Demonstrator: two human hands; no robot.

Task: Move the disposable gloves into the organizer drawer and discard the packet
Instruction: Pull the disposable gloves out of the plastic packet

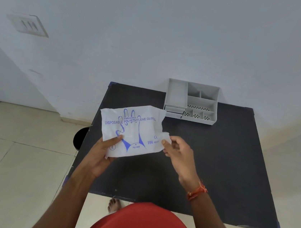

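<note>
A white plastic packet [134, 130] printed in blue with a hand outline and "Disposable Polyethylene Gloves" is held above the left part of the dark table [215, 158]. My left hand [102, 153] grips its lower left corner, thumb on the front. My right hand [177, 150] pinches the packet's right edge between thumb and fingers. The grey organizer [192, 101] stands at the table's far edge against the wall, with small drawers [174, 111] on its lower left front; they look pushed in. No loose gloves are visible.
A round black bin [80, 137] stands on the tiled floor just left of the table. A white wall rises right behind the organizer. A bare foot and red clothing show under the table's near edge.
</note>
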